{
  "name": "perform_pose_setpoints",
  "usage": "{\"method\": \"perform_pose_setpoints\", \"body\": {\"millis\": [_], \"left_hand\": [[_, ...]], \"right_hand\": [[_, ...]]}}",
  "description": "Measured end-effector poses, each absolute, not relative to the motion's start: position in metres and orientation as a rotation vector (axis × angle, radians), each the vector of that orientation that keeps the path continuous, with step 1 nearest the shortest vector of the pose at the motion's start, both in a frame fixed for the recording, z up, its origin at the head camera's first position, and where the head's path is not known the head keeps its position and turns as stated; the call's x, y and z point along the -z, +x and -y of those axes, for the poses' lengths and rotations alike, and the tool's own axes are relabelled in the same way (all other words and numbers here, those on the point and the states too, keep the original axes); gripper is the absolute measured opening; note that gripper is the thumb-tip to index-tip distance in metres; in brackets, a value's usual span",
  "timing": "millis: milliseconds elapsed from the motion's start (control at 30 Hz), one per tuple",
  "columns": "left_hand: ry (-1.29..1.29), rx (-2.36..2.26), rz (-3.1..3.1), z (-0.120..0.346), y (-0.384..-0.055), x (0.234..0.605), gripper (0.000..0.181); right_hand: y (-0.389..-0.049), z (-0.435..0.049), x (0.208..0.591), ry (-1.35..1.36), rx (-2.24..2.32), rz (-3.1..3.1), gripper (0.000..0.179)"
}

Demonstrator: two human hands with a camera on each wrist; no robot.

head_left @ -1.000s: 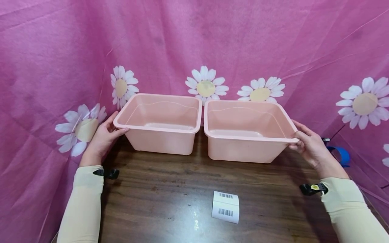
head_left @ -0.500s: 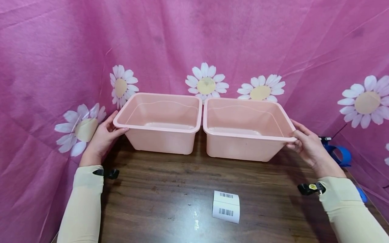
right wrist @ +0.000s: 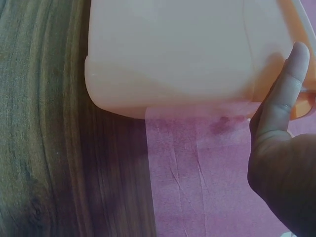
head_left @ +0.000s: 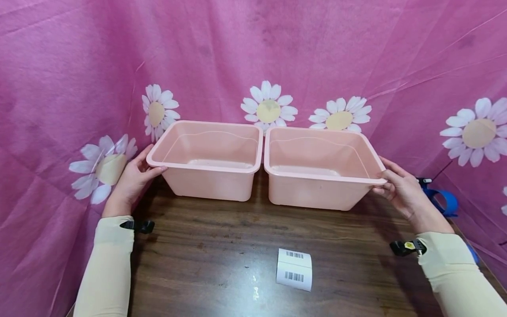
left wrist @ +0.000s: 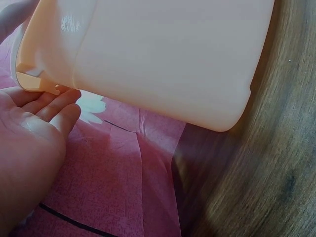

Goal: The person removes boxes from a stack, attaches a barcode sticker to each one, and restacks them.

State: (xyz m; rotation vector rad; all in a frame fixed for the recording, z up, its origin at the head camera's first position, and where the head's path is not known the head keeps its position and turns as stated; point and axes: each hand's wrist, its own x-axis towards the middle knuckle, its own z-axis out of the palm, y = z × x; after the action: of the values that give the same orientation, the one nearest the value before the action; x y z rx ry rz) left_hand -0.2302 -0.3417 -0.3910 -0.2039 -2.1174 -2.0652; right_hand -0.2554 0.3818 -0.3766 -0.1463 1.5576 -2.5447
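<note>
While both bins sit side by side toward the back of a dark wood-grain table (head_left: pixel 190 259), each has one hand at its outer end.

Left bin (head_left: pixel 211 186): pale pink, rectangular, rounded corners, upright, opening upward, walls tapering to the base. Held by the left hand (head_left: pixel 132 181), partly closed, thumb over the near outer corner of the rim, fingers bent beneath the lip.

Right bin (head_left: pixel 310 193): same colour and form, also upright, set at a slight angle to its neighbour. Held by the right hand (head_left: pixel 405 196), partly closed, gripping the rim at the near outer corner. The inner rims lie just beside each other; whether they touch at the far corners cannot be told. Below the rims the walls stand apart.

Paper slip (head_left: pixel 294 269): one, white, slightly curled, two printed barcodes, lying in front of the right bin, well apart from both hands.

Backdrop cloth (head_left: pixel 317 48): magenta, with large white daisies, yellow-centred, behind and at both sides.

Blue ring-shaped object (head_left: pixel 446 202): one, beyond the right wrist, partly hidden.

Sleeves (head_left: pixel 108 264): two, cream, each with a black strap (head_left: pixel 138 226) at the wrist.
</note>
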Motion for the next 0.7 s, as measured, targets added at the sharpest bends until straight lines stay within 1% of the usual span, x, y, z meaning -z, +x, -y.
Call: {"method": "perform_pose_setpoints", "body": {"millis": [167,300,400,500,600,700], "left_hand": [[-0.169,2.023,2.190,0.344,-0.232,0.389,0.094],[-0.134,1.905,2.335,0.349,-0.229,0.385,0.096],[-0.128,1.794,2.456,0.350,-0.222,0.382,0.097],[-0.126,1.583,2.534,0.345,-0.207,0.377,0.097],[-0.101,1.273,2.473,0.330,-0.187,0.375,0.091],[-0.069,1.105,2.312,0.305,-0.169,0.374,0.072]], "right_hand": [[-0.254,-0.383,0.375,-0.135,2.513,-1.602,0.049],[-0.250,-0.384,0.375,-0.100,2.495,-1.627,0.041],[-0.242,-0.387,0.377,-0.069,2.487,-1.651,0.034],[-0.227,-0.389,0.379,-0.047,2.467,-1.700,0.033],[-0.212,-0.386,0.381,-0.015,2.404,-1.791,0.032],[-0.191,-0.376,0.388,0.043,2.259,-1.926,0.031]]}}
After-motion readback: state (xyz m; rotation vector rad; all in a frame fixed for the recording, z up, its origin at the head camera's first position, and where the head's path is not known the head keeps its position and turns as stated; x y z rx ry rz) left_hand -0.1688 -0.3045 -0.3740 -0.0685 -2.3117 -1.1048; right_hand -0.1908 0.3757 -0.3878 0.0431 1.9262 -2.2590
